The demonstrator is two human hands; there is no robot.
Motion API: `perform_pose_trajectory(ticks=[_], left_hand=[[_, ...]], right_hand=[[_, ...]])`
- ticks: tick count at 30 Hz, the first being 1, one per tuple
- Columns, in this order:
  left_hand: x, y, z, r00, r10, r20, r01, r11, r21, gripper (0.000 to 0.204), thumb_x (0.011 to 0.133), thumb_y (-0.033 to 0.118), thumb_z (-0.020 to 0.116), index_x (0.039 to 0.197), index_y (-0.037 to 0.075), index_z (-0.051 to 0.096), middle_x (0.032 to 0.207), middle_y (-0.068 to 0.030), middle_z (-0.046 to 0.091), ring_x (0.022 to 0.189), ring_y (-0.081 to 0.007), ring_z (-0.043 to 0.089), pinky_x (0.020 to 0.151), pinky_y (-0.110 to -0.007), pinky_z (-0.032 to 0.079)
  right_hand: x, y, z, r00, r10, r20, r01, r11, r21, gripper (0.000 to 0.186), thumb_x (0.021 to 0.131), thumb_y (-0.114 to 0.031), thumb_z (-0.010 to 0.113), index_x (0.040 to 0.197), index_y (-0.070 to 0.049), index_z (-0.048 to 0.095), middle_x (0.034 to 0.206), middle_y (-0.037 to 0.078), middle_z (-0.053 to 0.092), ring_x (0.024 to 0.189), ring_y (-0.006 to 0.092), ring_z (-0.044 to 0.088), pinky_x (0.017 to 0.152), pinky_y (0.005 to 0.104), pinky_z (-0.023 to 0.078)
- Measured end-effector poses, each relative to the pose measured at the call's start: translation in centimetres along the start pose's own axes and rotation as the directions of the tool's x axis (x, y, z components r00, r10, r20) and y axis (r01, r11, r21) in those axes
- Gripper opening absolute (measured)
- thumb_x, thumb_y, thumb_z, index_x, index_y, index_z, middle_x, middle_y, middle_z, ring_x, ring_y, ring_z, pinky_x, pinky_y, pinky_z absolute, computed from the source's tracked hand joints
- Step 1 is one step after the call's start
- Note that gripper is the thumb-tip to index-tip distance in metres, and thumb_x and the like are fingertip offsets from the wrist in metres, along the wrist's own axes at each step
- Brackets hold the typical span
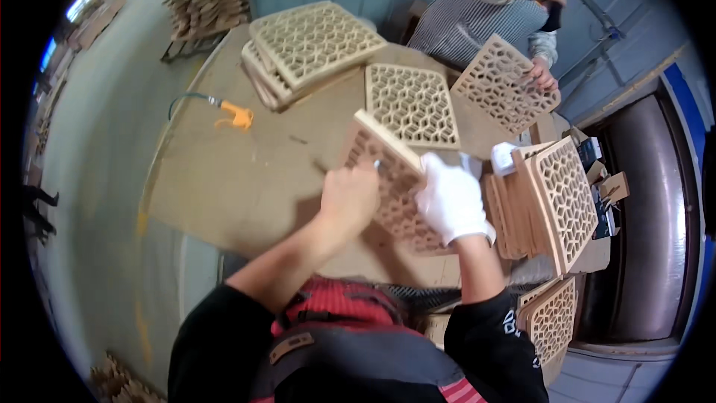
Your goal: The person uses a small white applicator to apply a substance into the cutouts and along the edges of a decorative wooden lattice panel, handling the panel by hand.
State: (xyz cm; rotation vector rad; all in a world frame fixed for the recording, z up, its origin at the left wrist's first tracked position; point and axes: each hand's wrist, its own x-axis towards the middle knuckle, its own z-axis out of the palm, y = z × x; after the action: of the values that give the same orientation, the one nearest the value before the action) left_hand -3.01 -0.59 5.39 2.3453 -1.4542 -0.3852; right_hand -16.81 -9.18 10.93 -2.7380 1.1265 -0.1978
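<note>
One wooden lattice panel (399, 198) tilts up between two hands over brown tabletop (201, 194), long axis slanting upper left to lower right. Gloved right hand (452, 201) nearer: grip clamped on panel's right edge. Bare left hand (349, 194): fingers curled at panel's left side, panel just to its right (whether grip clasps anything, cannot tell). Flat panel (412, 104) lies beyond; panel stack (321, 41) at far left. Orange air gun (238, 115) nearby. Across tabletop, co-worker's hand (545, 75) holds another panel (498, 83).
</note>
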Motion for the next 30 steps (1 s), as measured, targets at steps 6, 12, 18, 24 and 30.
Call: perform_pose_trajectory(ticks=[6,12,18,24,30], left_hand=[[2.3,-1.9,-0.4,0.892,-0.074,0.446,0.369,0.689,-0.624,0.025,0.090,0.017,0.049,0.083,0.001,0.067,0.080,-0.0232,0.068,0.088,-0.0365,0.068,0.077,-0.046,0.051],[0.4,-1.4,0.0,0.985,0.168,-0.043,-0.160,0.976,0.145,0.028,0.094,0.019,0.048,0.077,0.002,0.063,0.068,-0.0235,0.065,0.064,-0.0349,0.067,0.058,-0.046,0.052],[1.8,-0.3,1.1,0.998,0.031,-0.049,-0.035,0.996,-0.079,0.013,0.086,0.012,0.054,0.085,0.002,0.063,0.076,-0.0220,0.068,0.069,-0.0314,0.070,0.055,-0.042,0.053],[2.0,-2.1,-1.1,0.980,0.181,0.078,-0.179,0.983,-0.032,0.023,0.093,0.021,0.052,0.082,0.004,0.062,0.076,-0.0244,0.067,0.067,-0.0358,0.068,0.056,-0.047,0.051],[1.3,-0.2,2.0,0.999,0.038,-0.036,-0.032,0.987,0.158,0.016,0.081,0.013,0.057,0.080,0.001,0.068,0.077,-0.0210,0.068,0.077,-0.0345,0.069,0.065,-0.044,0.054]], right_hand=[[-0.5,-1.2,-1.0,1.000,-0.022,0.010,0.021,0.999,0.029,0.010,0.079,-0.009,0.058,0.088,-0.006,0.054,0.069,0.022,0.063,0.070,0.0406,0.064,0.068,0.0490,0.051],[-0.7,-0.5,-0.7,1.000,-0.023,-0.003,0.023,0.999,0.048,0.009,0.080,-0.010,0.058,0.088,-0.006,0.054,0.067,0.022,0.063,0.067,0.0397,0.064,0.065,0.0487,0.051],[-0.4,-0.4,-0.6,1.000,-0.007,-0.007,0.007,0.999,0.033,0.008,0.081,-0.010,0.057,0.088,-0.006,0.054,0.067,0.022,0.063,0.067,0.0403,0.064,0.066,0.0491,0.051],[-1.1,-0.4,-0.3,0.999,-0.028,-0.014,0.029,0.998,0.061,0.008,0.081,-0.009,0.057,0.087,-0.006,0.055,0.066,0.022,0.062,0.066,0.0399,0.064,0.064,0.0493,0.051],[-0.7,0.0,-0.5,1.000,0.011,0.010,-0.012,0.997,0.079,0.015,0.076,-0.007,0.058,0.090,-0.005,0.054,0.068,0.023,0.062,0.070,0.0419,0.063,0.067,0.0504,0.050]])
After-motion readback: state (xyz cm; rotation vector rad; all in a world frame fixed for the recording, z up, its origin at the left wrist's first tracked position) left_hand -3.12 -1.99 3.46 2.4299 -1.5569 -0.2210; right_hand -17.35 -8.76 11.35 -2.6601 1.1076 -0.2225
